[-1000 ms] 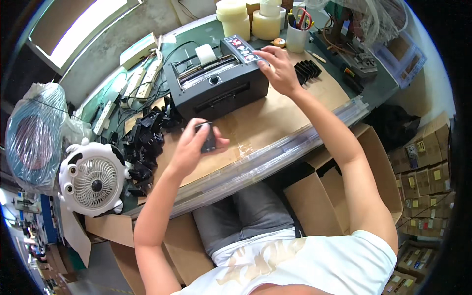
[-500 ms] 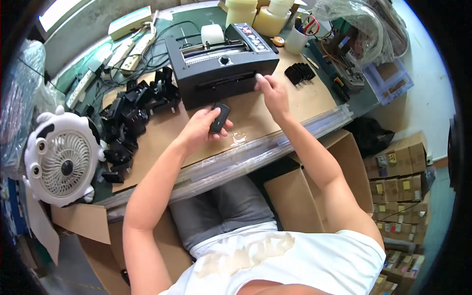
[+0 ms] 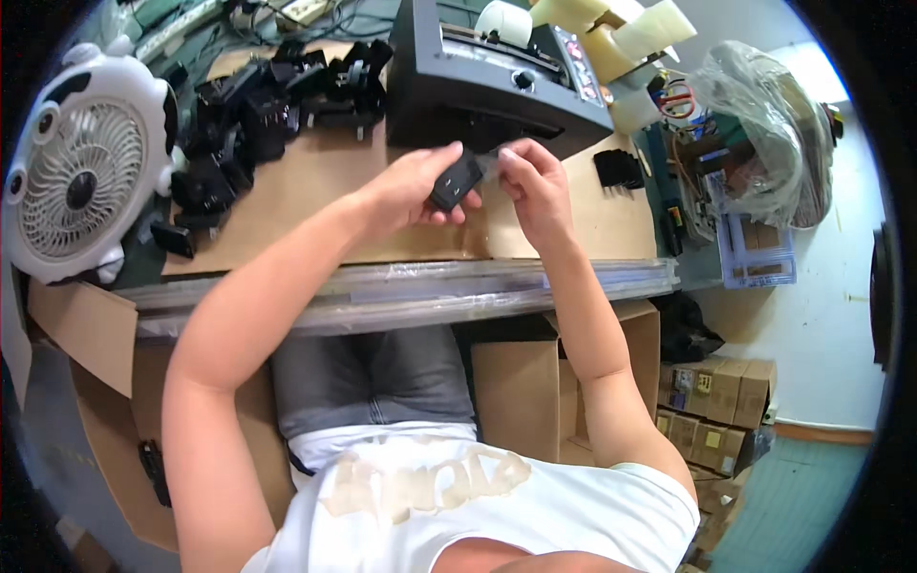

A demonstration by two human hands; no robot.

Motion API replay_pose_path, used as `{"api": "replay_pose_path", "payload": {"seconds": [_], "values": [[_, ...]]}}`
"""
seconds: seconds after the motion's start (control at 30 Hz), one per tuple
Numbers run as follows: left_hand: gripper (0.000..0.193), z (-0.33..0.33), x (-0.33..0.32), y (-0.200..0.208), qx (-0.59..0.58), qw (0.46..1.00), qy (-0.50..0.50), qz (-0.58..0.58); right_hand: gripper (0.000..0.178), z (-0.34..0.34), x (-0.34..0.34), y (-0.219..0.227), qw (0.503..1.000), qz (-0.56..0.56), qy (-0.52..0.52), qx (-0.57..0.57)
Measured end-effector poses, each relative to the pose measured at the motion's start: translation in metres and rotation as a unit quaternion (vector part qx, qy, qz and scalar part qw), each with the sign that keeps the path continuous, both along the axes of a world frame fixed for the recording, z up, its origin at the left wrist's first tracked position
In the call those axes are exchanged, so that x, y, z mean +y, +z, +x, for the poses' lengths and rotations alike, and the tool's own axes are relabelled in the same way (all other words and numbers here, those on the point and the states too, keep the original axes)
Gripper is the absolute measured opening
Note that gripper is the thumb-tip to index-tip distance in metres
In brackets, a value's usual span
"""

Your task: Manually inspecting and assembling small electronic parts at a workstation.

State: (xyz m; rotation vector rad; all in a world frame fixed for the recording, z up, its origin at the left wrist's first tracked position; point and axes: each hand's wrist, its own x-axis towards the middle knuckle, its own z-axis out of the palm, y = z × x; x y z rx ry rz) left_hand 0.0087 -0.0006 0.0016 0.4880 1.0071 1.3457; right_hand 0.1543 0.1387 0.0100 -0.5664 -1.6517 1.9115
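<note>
A small black power adapter point(image 3: 458, 181), with two short pale marks on its face, rests in the fingers of my left hand point(image 3: 406, 191). The thumb lies along its upper edge and fingertips show beneath it. Close to its right side, my right hand point(image 3: 538, 191) is closed in a pinch on what looks like a small clear film label point(image 3: 491, 164). The label reaches toward the adapter; whether they touch I cannot tell. Behind both hands stands a black label dispenser point(image 3: 468, 91) with a knob, a front slot and a white roll point(image 3: 504, 23) on top.
Black adapters point(image 3: 267, 115) lie heaped to the left, beside a white animal-shaped fan point(image 3: 84, 181). A short row of black pieces point(image 3: 619, 169) sits right of the dispenser. Plastic-wrapped strips point(image 3: 430, 286) line the table's front edge. Open cardboard boxes point(image 3: 516, 396) flank my legs.
My right hand has come away from the dispenser's front slot with the clear label, beside the adapter. My left hand has turned and raised the adapter toward it. The view has shifted.
</note>
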Motion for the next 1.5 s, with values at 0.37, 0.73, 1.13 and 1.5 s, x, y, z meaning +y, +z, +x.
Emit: {"api": "replay_pose_path", "payload": {"seconds": [0.37, 0.73, 1.13, 1.5], "values": [[0.045, 0.007, 0.003, -0.003, -0.041, 0.998, -0.013, 0.048, 0.015, 0.003, -0.017, 0.003, 0.978, 0.193, 0.005, -0.073], [0.026, 0.009, 0.002, 0.0, -0.003, 0.998, -0.005, 0.054, 0.016, 0.0, -0.013, -0.006, 0.966, 0.255, -0.004, -0.053], [0.018, 0.012, -0.001, 0.003, 0.073, 0.995, 0.001, 0.071, 0.014, 0.0, -0.021, -0.003, 0.955, 0.289, 0.002, -0.067], [0.016, 0.011, -0.001, -0.001, 0.057, 0.994, 0.001, 0.095, 0.017, -0.004, -0.021, -0.01, 0.938, 0.341, -0.031, -0.048]]}}
